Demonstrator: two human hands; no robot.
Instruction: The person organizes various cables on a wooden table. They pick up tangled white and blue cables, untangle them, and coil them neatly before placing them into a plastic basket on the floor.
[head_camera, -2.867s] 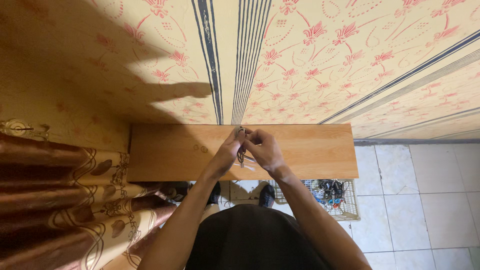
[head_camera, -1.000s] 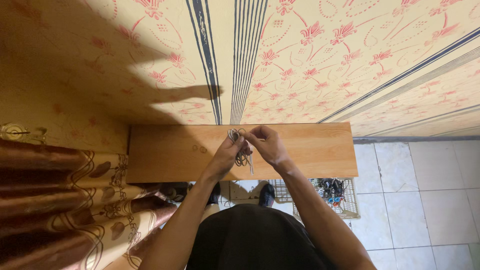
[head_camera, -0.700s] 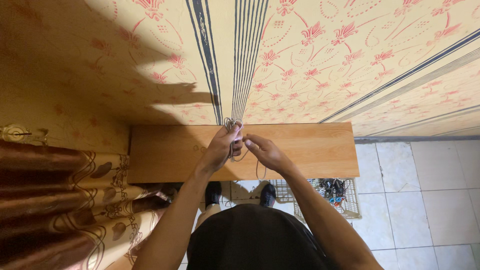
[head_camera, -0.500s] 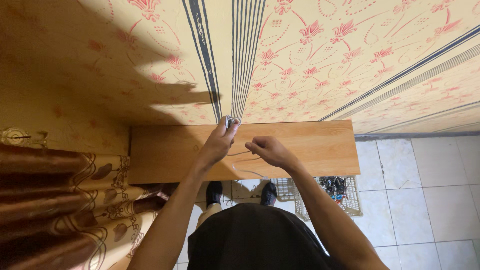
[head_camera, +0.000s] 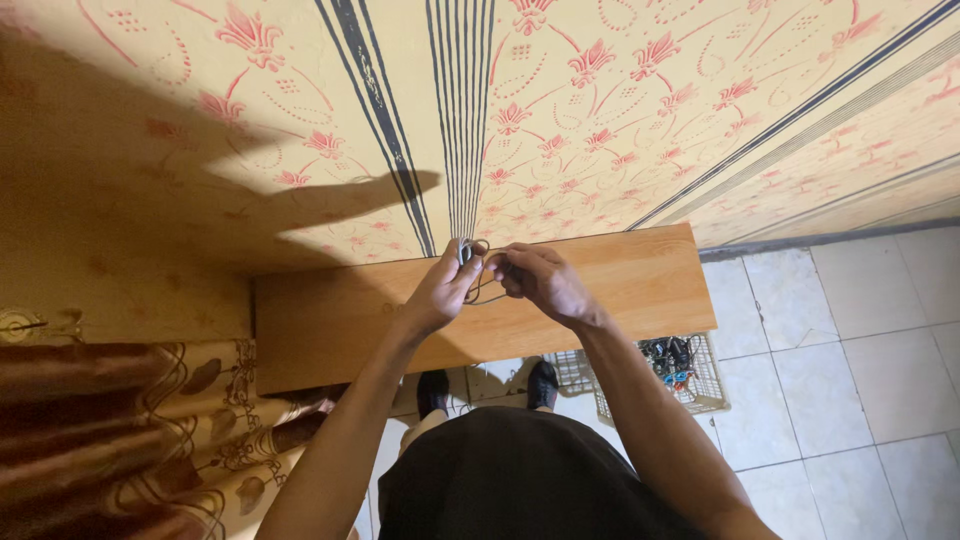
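Near the frame's middle, the left hand (head_camera: 440, 290) pinches a thin, floppy, light cable bundle (head_camera: 474, 262); the right hand (head_camera: 543, 280) pinches its loose end over the table (head_camera: 640, 285).

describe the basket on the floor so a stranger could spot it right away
Start at the long wooden shelf against the patterned wall. Under its right end, on the pale floor tiles, sits a white wire basket. It is the only container there, holding a tangle of dark cables.
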